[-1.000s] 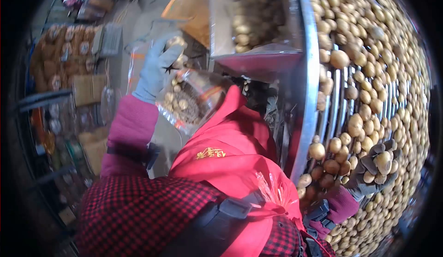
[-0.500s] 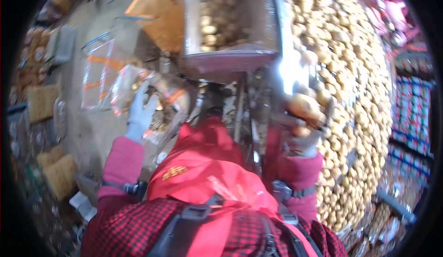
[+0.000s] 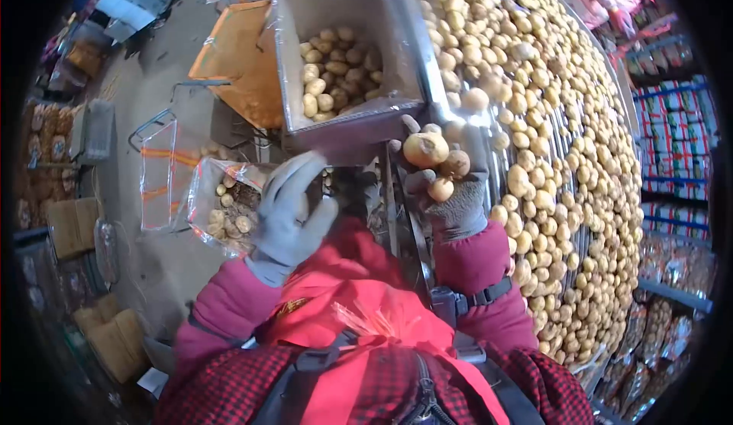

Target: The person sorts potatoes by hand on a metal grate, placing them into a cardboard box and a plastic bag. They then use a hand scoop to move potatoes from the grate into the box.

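My right hand, in a grey glove, is palm up at the edge of the conveyor and cups a few potatoes. Its fingers curl around them; one potato has a dark patch. My left hand, also gloved and a little blurred, hovers over my lap with fingers apart and nothing in it. Left of it, a clear-sided bag with orange stripes contains several potatoes and dark debris. Ahead stands an open box lined with plastic, with potatoes at its bottom.
On my right a roller conveyor is covered with loose potatoes. An orange-edged sack lies left of the box. Stacked packs line the far right, and brown cartons sit at the lower left.
My left hand has come up out of the striped bag and moved right, towards my body. My right hand has shifted left from over the conveyor, still holding potatoes.
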`<state>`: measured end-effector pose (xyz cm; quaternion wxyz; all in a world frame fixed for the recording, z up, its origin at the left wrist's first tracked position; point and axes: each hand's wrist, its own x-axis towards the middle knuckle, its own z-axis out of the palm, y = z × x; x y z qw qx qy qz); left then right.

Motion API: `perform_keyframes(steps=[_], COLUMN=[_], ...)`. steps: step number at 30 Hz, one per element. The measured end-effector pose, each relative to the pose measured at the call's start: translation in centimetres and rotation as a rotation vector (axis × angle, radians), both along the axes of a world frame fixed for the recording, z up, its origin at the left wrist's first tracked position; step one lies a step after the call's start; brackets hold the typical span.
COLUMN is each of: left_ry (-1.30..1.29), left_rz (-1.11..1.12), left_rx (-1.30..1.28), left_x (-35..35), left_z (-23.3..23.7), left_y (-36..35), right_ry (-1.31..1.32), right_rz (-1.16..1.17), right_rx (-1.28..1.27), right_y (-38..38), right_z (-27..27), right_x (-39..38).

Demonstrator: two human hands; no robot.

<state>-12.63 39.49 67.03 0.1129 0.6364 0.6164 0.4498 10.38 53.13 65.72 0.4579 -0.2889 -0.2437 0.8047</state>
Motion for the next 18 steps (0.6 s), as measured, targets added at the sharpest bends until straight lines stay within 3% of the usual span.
perform_keyframes(steps=[1, 2, 3, 6, 8, 9, 10, 12, 13, 14, 16, 18], left_ry=[0.063, 0.125, 0.145, 0.189, 0.157, 0.154, 0.066, -0.015, -0.341, -0.664, -0.718, -0.971], left_rz=[-0.081, -0.162, -0.220, -0.426, -0.499, -0.512, -0.534, -0.562, -0.518, -0.463, -0.450, -0.486], left_rx=[0.060, 0.121, 0.137, 0.086, 0.005, -0.004, -0.031, -0.058, -0.150, -0.241, -0.336, -0.369], left_x=[0.8, 1.5, 2.6, 5.4, 6.3, 6.6, 6.6, 7.2, 7.8, 8.1, 8.1, 9.3], left_z=[1.4, 2.6, 4.2, 4.6, 4.3, 4.0, 3.8, 3.1, 2.7, 2.6, 3.8, 3.2], left_y=[1.8, 3.6, 5.3, 9.1, 9.5, 9.2, 9.0, 8.6, 7.9, 7.4, 7.7, 9.4], right_ry=[0.059, 0.526, 0.528, -0.186, 0.231, 0.117, 0.120, 0.003, 0.373, 0.256, 0.271, 0.445], right_rz=[0.006, 0.150, 0.120, -0.147, -0.040, -0.073, -0.083, -0.082, 0.025, -0.127, -0.094, -0.079], right_rx=[-0.100, -0.289, -0.288, 0.541, -0.050, -0.136, -0.139, 0.303, -0.331, -0.319, -0.345, -0.335], right_y=[-0.4, 0.1, -0.9, -3.6, -3.1, -3.6, -4.4, -6.3, -4.5, -4.9, -4.8, -5.4], right_z=[2.1, 1.2, 1.2, 1.3, 1.4, 1.4, 1.5, 1.8, 2.3, 2.9, 4.2, 2.6], right_x=[0.3, 1.7, 1.9, 1.2, 2.6, 2.6, 3.0, 3.8, 4.4, 4.3, 5.8, 8.2])
